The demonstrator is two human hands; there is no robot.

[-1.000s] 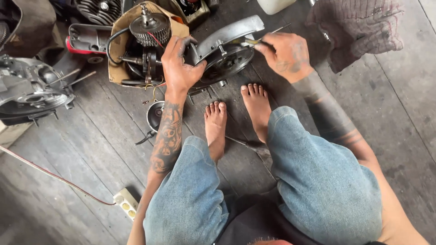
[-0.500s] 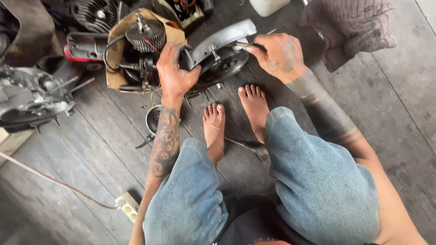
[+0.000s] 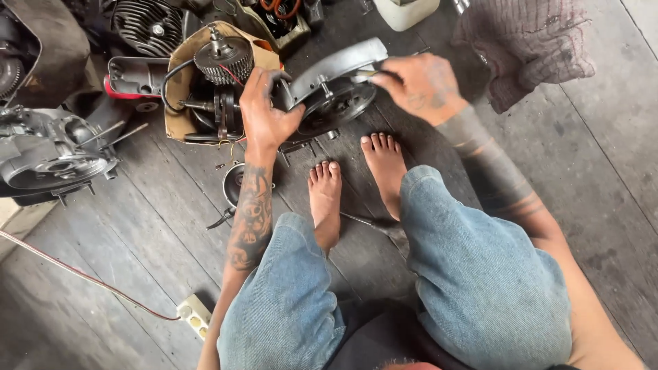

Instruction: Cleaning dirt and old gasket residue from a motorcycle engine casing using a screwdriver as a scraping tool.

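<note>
Your left hand (image 3: 264,116) grips the engine case (image 3: 336,89), right hand (image 3: 421,85) pinches a tool; slip = case drops on toes (image 3: 373,144).

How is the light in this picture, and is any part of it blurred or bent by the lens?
Head view: soft, even daylight with weak shadows and no hard glare; the right hand is slightly motion-blurred at the fingers, while the left hand on the engine case looks sharper; the floor planks splay outward near the edges, a wide-lens effect; the dark engine parts at top left lose detail.
</note>
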